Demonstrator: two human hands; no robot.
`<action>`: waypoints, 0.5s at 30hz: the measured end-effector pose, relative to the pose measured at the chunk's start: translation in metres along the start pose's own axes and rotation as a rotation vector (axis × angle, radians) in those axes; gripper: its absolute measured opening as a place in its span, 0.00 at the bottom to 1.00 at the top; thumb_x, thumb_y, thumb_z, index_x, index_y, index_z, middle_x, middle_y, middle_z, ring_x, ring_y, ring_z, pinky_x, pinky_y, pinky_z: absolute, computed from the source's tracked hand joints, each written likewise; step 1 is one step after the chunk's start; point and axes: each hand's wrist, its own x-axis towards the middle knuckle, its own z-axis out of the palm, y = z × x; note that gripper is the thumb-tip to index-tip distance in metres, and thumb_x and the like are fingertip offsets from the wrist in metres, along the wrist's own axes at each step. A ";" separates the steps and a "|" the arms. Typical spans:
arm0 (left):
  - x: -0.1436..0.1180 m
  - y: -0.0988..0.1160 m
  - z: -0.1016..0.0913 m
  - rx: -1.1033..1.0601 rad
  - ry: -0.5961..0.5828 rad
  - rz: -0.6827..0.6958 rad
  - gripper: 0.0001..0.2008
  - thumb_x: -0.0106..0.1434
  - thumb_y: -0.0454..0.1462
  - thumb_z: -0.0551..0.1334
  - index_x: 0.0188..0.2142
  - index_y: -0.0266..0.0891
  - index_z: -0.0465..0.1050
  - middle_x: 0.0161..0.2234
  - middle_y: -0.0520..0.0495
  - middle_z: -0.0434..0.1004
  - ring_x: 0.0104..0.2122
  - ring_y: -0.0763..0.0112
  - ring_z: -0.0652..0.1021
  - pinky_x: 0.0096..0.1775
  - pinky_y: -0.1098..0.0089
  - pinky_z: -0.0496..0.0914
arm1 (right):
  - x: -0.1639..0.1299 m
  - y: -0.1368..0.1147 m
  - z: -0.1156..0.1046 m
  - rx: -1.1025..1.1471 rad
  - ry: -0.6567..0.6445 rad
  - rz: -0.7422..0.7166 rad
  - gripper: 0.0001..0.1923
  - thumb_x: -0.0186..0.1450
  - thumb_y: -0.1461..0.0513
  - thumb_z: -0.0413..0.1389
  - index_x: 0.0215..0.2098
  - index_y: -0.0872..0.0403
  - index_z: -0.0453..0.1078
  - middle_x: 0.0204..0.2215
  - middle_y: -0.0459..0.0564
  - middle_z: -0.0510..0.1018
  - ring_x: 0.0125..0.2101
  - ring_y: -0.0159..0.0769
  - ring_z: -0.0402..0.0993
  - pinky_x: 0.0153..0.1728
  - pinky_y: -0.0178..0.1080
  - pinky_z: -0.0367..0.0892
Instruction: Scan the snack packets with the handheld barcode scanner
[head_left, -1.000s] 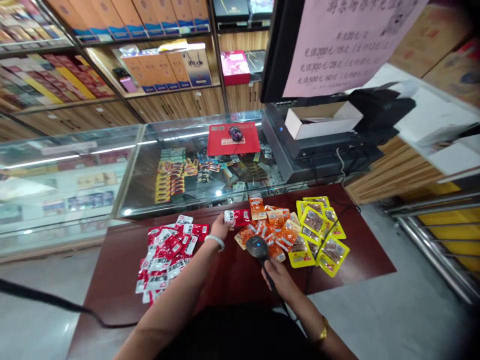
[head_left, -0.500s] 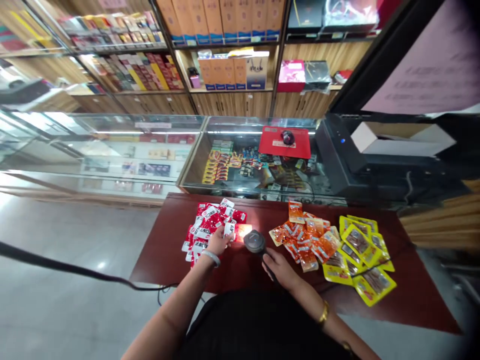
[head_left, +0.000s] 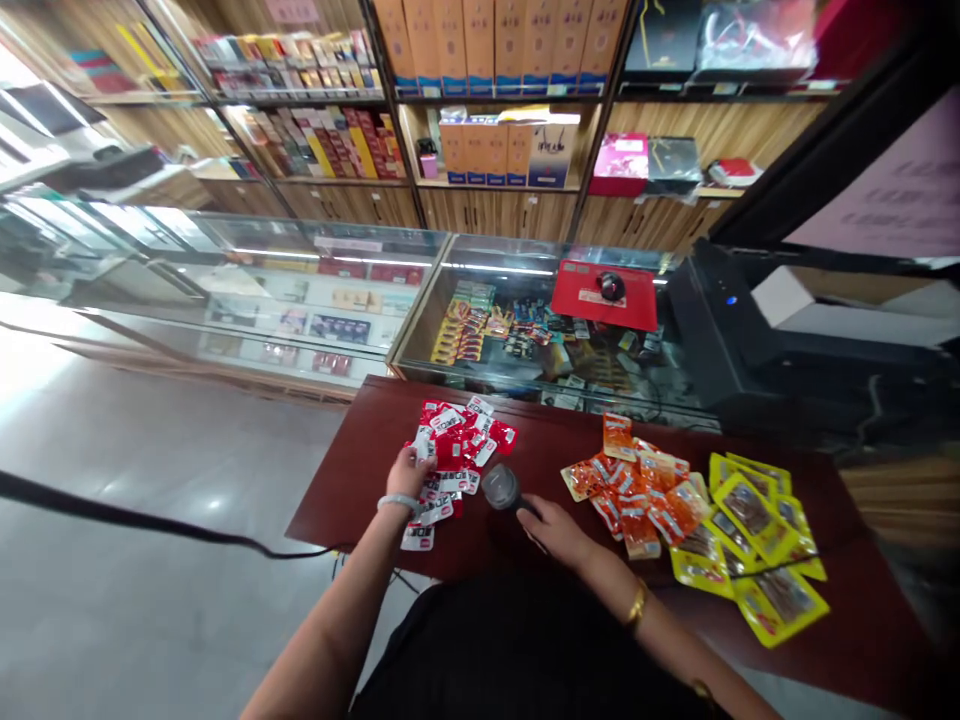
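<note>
My left hand [head_left: 407, 477], with a pale bracelet at the wrist, pinches the white end of a red-and-white snack packet [head_left: 450, 451]. The packet lies over a loose pile of like packets [head_left: 436, 512] on the left of the dark red table. My right hand [head_left: 553, 530] is wrapped around the handle of a dark handheld barcode scanner [head_left: 501, 487]. Its head points left toward the pile, and no light shows from it. To the right of the scanner lies a heap of orange snack packets [head_left: 622, 480]. Beside them are larger yellow packets [head_left: 780, 600] with brown contents.
The dark red table [head_left: 337, 470] stands against a glass display counter [head_left: 375, 325]. On the counter sit a red mat [head_left: 574, 300] with a mouse [head_left: 611, 287] and a black machine [head_left: 712, 330] at right. A black cable [head_left: 187, 530] crosses the left foreground.
My left hand has moved left with a packet, away from the scanner and back over the red-and-white pile. The scanner's bright light on the packet is gone. The view has shifted left.
</note>
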 end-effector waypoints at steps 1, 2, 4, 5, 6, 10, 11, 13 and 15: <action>0.003 0.001 -0.005 0.098 0.053 0.030 0.21 0.57 0.46 0.65 0.47 0.37 0.69 0.41 0.40 0.77 0.43 0.57 0.77 0.44 0.63 0.68 | -0.001 0.000 -0.001 -0.006 0.002 0.002 0.28 0.66 0.45 0.53 0.53 0.55 0.73 0.27 0.50 0.79 0.28 0.41 0.75 0.32 0.40 0.69; 0.004 0.003 -0.008 0.187 0.116 0.067 0.23 0.57 0.46 0.65 0.48 0.38 0.69 0.46 0.38 0.75 0.48 0.53 0.75 0.48 0.60 0.67 | -0.004 0.001 -0.003 -0.002 0.013 0.009 0.27 0.66 0.45 0.53 0.53 0.55 0.72 0.26 0.50 0.79 0.27 0.41 0.75 0.31 0.40 0.69; 0.001 0.012 -0.005 0.318 0.257 0.153 0.27 0.57 0.47 0.64 0.54 0.39 0.67 0.55 0.35 0.69 0.57 0.47 0.68 0.55 0.54 0.62 | -0.013 0.006 -0.007 0.032 0.045 0.023 0.27 0.67 0.45 0.52 0.53 0.55 0.72 0.24 0.48 0.77 0.25 0.39 0.73 0.29 0.39 0.67; -0.003 0.018 0.000 0.354 0.307 0.207 0.29 0.58 0.47 0.63 0.57 0.40 0.65 0.58 0.35 0.66 0.59 0.46 0.64 0.57 0.52 0.60 | -0.018 0.010 -0.009 0.062 0.065 0.032 0.27 0.67 0.45 0.52 0.52 0.56 0.71 0.23 0.47 0.76 0.23 0.37 0.71 0.27 0.38 0.66; -0.009 0.026 0.008 0.373 0.322 0.271 0.30 0.59 0.47 0.63 0.59 0.41 0.64 0.61 0.35 0.63 0.61 0.46 0.62 0.58 0.52 0.58 | -0.025 0.015 -0.011 0.098 0.085 0.044 0.27 0.67 0.44 0.51 0.52 0.56 0.71 0.21 0.46 0.74 0.21 0.36 0.69 0.25 0.36 0.65; -0.034 0.070 0.068 0.383 0.024 0.588 0.24 0.61 0.43 0.62 0.56 0.41 0.68 0.58 0.37 0.67 0.59 0.51 0.65 0.59 0.56 0.57 | -0.057 0.037 -0.020 0.273 0.205 0.099 0.28 0.65 0.41 0.52 0.49 0.55 0.70 0.21 0.43 0.70 0.19 0.32 0.64 0.20 0.33 0.59; -0.040 0.083 0.087 0.379 -0.077 0.642 0.23 0.60 0.43 0.63 0.54 0.41 0.69 0.56 0.37 0.69 0.57 0.52 0.67 0.58 0.57 0.58 | -0.066 0.043 -0.022 0.308 0.242 0.111 0.28 0.65 0.41 0.52 0.48 0.54 0.70 0.21 0.43 0.70 0.19 0.32 0.64 0.20 0.33 0.59; -0.053 0.111 0.126 0.360 -0.241 0.719 0.22 0.59 0.42 0.65 0.53 0.40 0.70 0.53 0.38 0.72 0.54 0.53 0.70 0.57 0.59 0.60 | -0.082 0.052 -0.026 0.379 0.298 0.153 0.29 0.64 0.39 0.52 0.46 0.54 0.70 0.19 0.42 0.68 0.18 0.30 0.60 0.19 0.33 0.56; -0.067 0.137 0.161 0.364 -0.341 0.758 0.24 0.58 0.42 0.66 0.53 0.39 0.70 0.53 0.38 0.71 0.54 0.54 0.70 0.57 0.60 0.60 | -0.096 0.061 -0.031 0.431 0.340 0.193 0.31 0.62 0.36 0.52 0.43 0.53 0.69 0.18 0.40 0.66 0.16 0.29 0.58 0.17 0.32 0.54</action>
